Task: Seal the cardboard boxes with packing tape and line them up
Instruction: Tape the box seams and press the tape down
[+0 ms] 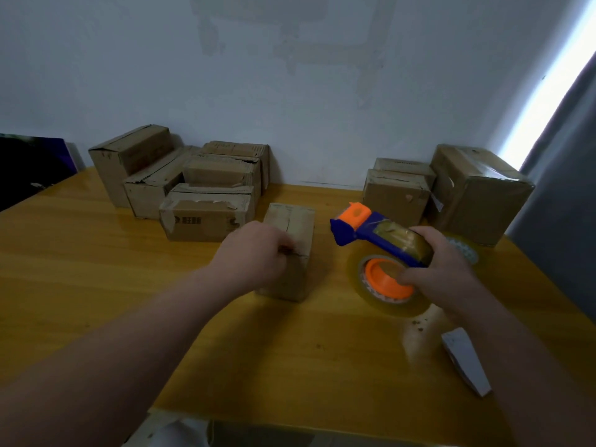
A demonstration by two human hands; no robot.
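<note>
Steadying a small cardboard box (296, 221) mid-table (96, 285), the left hand (254, 253) curls over it; the right hand (445, 262) grips a tape dispenser (371, 230) (just beside). Tape may wrinkle if the box slips.

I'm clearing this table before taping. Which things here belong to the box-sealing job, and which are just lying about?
For the job: small box under the left hand; tape dispenser in the right hand; box pile, back left; boxes, back right.
Lying about: white wedge, front right; dark panel, far left.
</note>
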